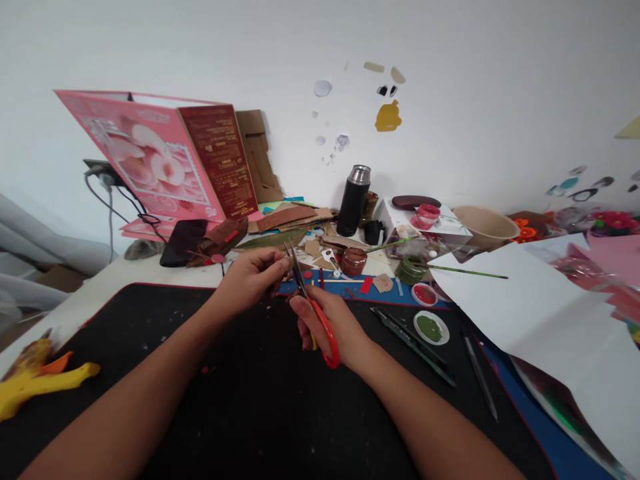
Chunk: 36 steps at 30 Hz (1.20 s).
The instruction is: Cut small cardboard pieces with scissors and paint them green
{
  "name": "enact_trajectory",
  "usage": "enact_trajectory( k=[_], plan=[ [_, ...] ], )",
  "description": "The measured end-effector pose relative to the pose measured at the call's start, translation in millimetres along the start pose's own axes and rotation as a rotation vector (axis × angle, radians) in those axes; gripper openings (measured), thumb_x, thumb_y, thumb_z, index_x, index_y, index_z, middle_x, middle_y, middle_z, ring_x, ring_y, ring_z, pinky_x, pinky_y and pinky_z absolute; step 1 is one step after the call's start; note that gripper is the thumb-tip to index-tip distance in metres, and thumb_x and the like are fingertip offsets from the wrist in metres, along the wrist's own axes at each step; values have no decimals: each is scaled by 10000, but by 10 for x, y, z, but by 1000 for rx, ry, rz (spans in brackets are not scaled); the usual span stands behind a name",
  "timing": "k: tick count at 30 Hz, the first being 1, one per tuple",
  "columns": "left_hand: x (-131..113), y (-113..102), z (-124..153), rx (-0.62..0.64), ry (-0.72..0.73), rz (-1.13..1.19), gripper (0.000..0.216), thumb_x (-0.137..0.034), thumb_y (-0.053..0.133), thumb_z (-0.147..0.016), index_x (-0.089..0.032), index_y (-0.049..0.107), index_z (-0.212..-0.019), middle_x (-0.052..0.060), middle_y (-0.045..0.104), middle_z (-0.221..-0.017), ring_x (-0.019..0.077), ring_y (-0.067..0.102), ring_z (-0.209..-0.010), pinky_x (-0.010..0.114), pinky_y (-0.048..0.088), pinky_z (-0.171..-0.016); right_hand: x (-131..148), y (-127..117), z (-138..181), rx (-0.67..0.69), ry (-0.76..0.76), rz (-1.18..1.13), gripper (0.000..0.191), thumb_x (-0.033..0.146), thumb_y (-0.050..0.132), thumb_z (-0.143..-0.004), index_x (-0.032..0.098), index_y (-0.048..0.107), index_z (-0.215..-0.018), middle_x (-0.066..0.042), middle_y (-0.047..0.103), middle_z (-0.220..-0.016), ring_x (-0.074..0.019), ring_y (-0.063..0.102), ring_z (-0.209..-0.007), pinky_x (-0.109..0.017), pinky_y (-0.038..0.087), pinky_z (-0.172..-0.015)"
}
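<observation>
Red-handled scissors (316, 319) are up over the middle of the black mat (240, 407), near its far edge. The right hand (334, 328) has its fingers curled through the loops, and the blades point away toward the wall. The left hand (249, 280) meets them at the tips, thumb and fingertips pressed together in a tight pinch; what sits between them is too small to make out. Just right of the scissors, on the mat, a little white dish (431, 327) holds green paint. A second dish (424, 294) beyond it, at the mat's far edge, holds red. Past that edge stand a brown jar (353, 261) and a green jar (411, 270), both with lids on. A capped black flask (353, 201) stands behind them. Toward the table's far right corner sits a beige bowl (485, 227), its inside hidden from here. A big white sheet (540, 313) covers the right edge, and a yellow toy (35, 383) lies at the left edge.
</observation>
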State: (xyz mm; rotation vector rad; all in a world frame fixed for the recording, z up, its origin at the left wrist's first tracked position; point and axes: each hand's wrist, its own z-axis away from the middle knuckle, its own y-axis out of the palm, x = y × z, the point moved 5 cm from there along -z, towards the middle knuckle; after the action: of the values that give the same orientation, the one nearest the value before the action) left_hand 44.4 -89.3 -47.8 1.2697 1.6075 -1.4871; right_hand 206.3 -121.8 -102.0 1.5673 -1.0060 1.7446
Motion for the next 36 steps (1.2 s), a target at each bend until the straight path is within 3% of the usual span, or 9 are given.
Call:
enact_trajectory(
  k=[14,36],
  plan=[
    [58,40,25,13,-58,65,367,-502,623,-933,-197,597,-729,-34,585,-526,117,525,-424,220,405,-430,4,3,-9,-34,-5,8,492,702,519,-1015,220,555,-926,61,564,-575,-121,580,-429,-205,440,-421],
    [4,35,28,0,-18,-10,377,-496,619,-918,-197,586,-691,-37,575,-514,116,532,-440,217,406,-456,1,-29,-6,-59,40,84,474,691,542,-1018,230,566,-908,75,518,-531,-118,546,-389,-201,399,-389]
  ],
)
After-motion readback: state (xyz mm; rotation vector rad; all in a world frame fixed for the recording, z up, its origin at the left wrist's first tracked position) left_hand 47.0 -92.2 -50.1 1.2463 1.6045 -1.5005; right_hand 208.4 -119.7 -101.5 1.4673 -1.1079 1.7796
